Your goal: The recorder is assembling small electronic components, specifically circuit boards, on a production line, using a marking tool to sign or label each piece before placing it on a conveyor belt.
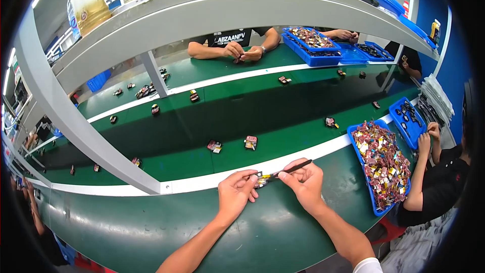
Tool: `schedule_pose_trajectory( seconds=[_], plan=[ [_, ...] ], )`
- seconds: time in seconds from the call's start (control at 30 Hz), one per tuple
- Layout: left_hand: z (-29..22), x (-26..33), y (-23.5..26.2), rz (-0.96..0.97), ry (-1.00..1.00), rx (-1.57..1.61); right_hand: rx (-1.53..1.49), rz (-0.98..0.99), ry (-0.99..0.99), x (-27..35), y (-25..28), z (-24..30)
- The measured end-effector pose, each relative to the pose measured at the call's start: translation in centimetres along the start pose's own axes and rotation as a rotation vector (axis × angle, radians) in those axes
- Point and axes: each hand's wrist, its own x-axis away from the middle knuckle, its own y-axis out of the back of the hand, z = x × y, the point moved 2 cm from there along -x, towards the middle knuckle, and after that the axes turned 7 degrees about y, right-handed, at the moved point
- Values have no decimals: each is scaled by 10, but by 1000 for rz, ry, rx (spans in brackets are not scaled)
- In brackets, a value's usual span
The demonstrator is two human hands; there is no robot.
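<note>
My left hand (235, 191) pinches a small electronic assembly (261, 179) with dark, silvery and yellow parts, held above the near edge of the bench. From the right, my right hand (307, 184) grips a slim black pen-like tool (297, 166), its lower end at the assembly. Whether that end touches it, I cannot tell; fingers partly cover both. Beyond my hands, on the green conveyor belt (288, 154), lie similar small assemblies, including a reddish one (251, 142) and another beside it (214, 146).
A blue tray (375, 207) heaped with reddish assemblies stands at right, near a smaller blue tray (404, 130) and a co-worker's arm (418, 184). A grey metal frame (91, 121) arches over the belt. Across it another person's hands (242, 52) work near stacked blue trays (323, 61).
</note>
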Motion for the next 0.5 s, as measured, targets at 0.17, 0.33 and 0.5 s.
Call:
schedule_pose_trajectory(
  seconds=[0.17, 0.33, 0.5],
  plan=[
    [2, 1, 3, -19, -24, 17, 164, 71, 13, 7, -12, 8],
    [3, 2, 1, -35, -45, 23, 271, 77, 30, 8, -12, 5],
    [3, 1, 0, -38, -39, 16, 316, 98, 35, 9, -14, 5]
  ],
)
